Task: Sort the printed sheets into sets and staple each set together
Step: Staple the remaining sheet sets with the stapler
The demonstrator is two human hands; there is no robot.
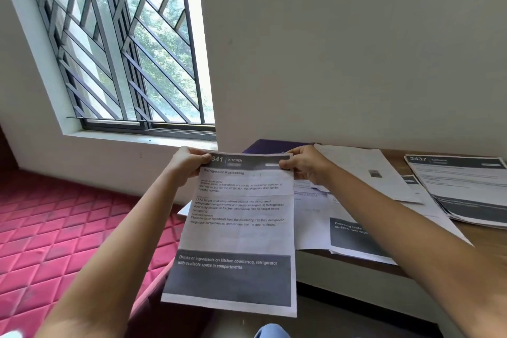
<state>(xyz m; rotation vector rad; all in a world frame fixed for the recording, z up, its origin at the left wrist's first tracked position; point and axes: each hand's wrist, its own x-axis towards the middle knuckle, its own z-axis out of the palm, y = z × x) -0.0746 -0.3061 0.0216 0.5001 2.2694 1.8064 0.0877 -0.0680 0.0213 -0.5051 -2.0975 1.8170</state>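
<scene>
In front of the table's near edge, a printed sheet (236, 230) is held up in the air, its printed face toward the camera. The left hand (189, 163) pinches the top left corner, thumb pressed on the dark header band. The right hand (304, 164) pinches the top right corner in the same way, thumb on the front. The lower edge hangs free, clear of the table (485, 241). The header reads "KITCHEN", the title "Refrigerator Restocking", and a grey band crosses the bottom. Whether further pages lie behind this one cannot be told.

On the table, right of the held sheet, loose sheets (367, 173) lie overlapping and out of line. One of them, a sheet with a dark band (351, 236), juts over the near edge. Further right sits a squarer stack (463, 186), its top page headed "2437". A dark purple item (271, 145) lies against the wall behind the hands; its nature cannot be told.

A barred window (131, 49) stands upper left. A red quilted surface (55, 228) lies below it.
</scene>
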